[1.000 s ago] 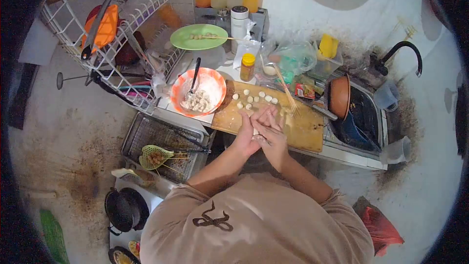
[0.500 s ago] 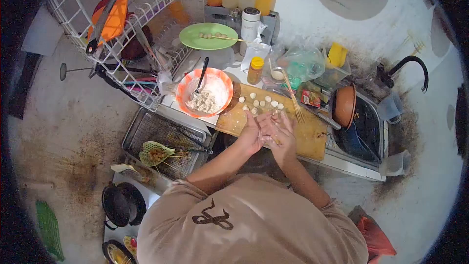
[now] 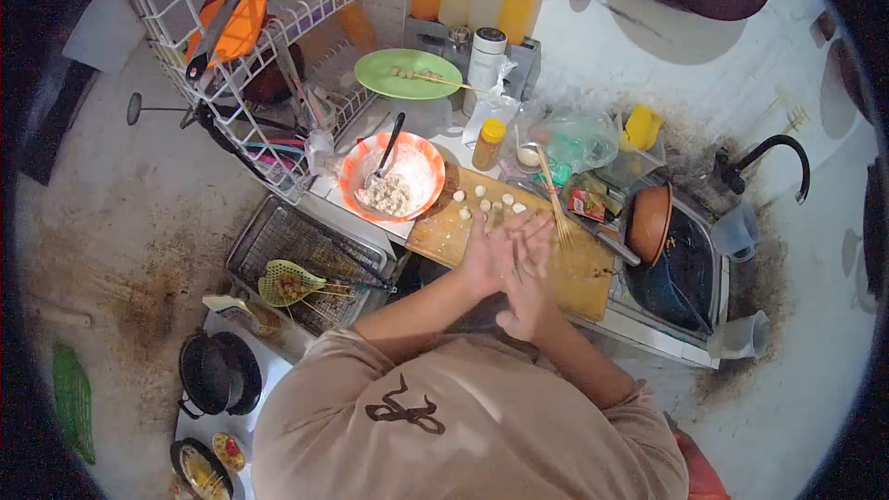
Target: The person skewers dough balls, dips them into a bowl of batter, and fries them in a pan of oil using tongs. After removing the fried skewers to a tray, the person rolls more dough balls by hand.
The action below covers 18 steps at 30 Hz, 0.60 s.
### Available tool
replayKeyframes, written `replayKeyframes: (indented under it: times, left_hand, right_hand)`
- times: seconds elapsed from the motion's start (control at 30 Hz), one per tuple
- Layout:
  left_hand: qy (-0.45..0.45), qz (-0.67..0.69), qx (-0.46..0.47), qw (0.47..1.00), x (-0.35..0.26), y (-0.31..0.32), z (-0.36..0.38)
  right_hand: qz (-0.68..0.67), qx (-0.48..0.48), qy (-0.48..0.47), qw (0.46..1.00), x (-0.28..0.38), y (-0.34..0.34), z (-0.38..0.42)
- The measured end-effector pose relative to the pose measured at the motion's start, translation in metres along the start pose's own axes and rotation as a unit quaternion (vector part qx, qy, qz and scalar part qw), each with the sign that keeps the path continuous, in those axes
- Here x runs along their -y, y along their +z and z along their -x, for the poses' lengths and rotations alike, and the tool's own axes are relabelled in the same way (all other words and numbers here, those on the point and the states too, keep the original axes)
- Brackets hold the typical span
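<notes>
Over the front of the wooden board [image 3: 444, 233], my left hand [image 3: 489, 257] is palm up with its fingers spread. My right hand [image 3: 528, 294] lies against that palm, its fingers smeared by motion; anything between the palms is hidden. Several small white dough balls [image 3: 464, 213] sit on the board just beyond my hands. To their left is an orange-rimmed bowl [image 3: 350, 172] with white dough [image 3: 387, 194] and a black-handled spoon [image 3: 393, 137]. Thin wooden skewers [image 3: 554, 194] lie to the right. Farther back, a green plate [image 3: 370, 74] holds skewered balls [image 3: 415, 73].
A yellow-capped jar [image 3: 489, 146] and a white flask [image 3: 485, 65] stand behind the board. A knife [image 3: 607, 239] lies near the sink [image 3: 718, 268] and brown pot [image 3: 650, 222]. The wire rack [image 3: 278, 167] is at left, above a fryer basket [image 3: 269, 241].
The view has shifted slightly. My right hand has moved down and its palm now presses closer over my left palm, hiding the space between them.
</notes>
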<state>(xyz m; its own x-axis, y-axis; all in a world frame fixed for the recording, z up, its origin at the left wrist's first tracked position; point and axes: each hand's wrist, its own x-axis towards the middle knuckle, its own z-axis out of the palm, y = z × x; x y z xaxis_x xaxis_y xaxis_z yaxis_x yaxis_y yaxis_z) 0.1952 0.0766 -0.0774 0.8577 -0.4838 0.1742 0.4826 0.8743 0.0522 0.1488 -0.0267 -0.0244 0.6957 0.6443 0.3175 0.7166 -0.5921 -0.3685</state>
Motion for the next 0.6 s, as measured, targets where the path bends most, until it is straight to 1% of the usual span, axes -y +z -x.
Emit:
replayKeyframes:
  times: [0.07, 0.1, 0.13, 0.2, 0.3, 0.33, 0.37, 0.4, 0.47, 0.53, 0.6]
  left_hand:
    - [-0.034, 0.025, -0.024, 0.999, 0.007, 0.003, 0.003]
    - [-0.028, 0.025, -0.045, 0.998, 0.015, 0.005, 0.003]
    - [-0.011, 0.021, -0.062, 0.998, 0.024, 0.004, 0.003]
    - [0.03, 0.001, -0.037, 0.999, 0.03, -0.009, 0.005]
    - [0.057, -0.025, 0.029, 0.998, 0.024, -0.032, 0.014]
    - [0.066, -0.039, 0.036, 0.996, 0.022, -0.035, 0.016]
    - [0.078, -0.054, 0.023, 0.995, 0.021, -0.037, 0.02]
    - [0.105, -0.078, -0.008, 0.991, 0.023, -0.025, 0.02]
    - [0.155, -0.127, -0.073, 0.977, 0.03, -0.002, 0.018]
    - [0.272, -0.194, -0.075, 0.94, 0.053, 0.006, 0.003]
    - [0.271, -0.202, 0.023, 0.941, 0.056, -0.015, -0.002]
  right_hand:
    - [0.153, 0.041, 0.039, 0.987, -0.005, -0.011, -0.008]
    - [0.16, -0.006, 0.012, 0.987, -0.012, -0.009, -0.014]
    - [0.139, 0.022, 0.022, 0.99, -0.012, -0.008, -0.016]
    - [0.099, 0.074, 0.038, 0.992, -0.003, -0.007, -0.025]
    - [0.08, 0.072, -0.039, 0.994, 0.01, 0.004, -0.018]
    - [0.079, 0.067, -0.036, 0.994, 0.009, 0.006, -0.015]
    - [0.079, 0.063, -0.034, 0.994, 0.005, 0.009, -0.012]
    - [0.078, 0.06, -0.032, 0.995, 0.001, 0.013, -0.011]
    - [0.177, -0.067, 0.047, 0.981, -0.028, 0.054, -0.017]
    - [0.158, -0.088, 0.088, 0.979, -0.025, 0.052, -0.024]
    - [0.026, -0.007, 0.088, 0.996, -0.011, 0.025, -0.026]
